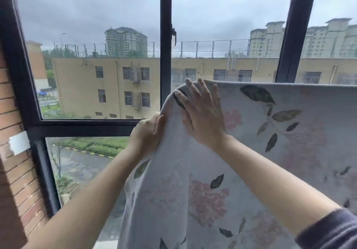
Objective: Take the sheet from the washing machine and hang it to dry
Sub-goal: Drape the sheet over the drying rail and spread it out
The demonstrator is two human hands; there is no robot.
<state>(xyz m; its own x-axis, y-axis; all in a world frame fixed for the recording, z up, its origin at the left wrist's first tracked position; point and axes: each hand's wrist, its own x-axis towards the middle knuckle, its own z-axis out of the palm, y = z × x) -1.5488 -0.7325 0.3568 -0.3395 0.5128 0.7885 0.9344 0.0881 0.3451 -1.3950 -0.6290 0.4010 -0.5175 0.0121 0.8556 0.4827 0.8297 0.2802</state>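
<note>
1. Sheet (251, 152): pale grey cloth printed with pink flowers and dark green leaves. It hangs in front of the window, its top edge running level from the hands to the right border. What carries it is hidden under the fold.
2. The left hand (146, 132) grips the sheet's left edge, fingers curled round the bunched cloth just below the rounded top corner.
3. The right hand (201, 117) lies flat on the sheet at that corner, fingers straight and slightly spread, tips at the top edge. A dark ribbed sleeve (332, 231) shows at the lower right.
4. A white patch (19, 142), tape or a label, sticks to the brick wall (15, 171) at the left; whether it bears writing cannot be told.
5. The dark window frame (165, 55) stands behind the sheet, with a handle (174, 34) on its middle post.
6. Through the glass: a long yellow building (87, 86) with a rooftop fence (212, 48), tower blocks (125, 41) under grey cloud, and a wet road (81, 163) below.
</note>
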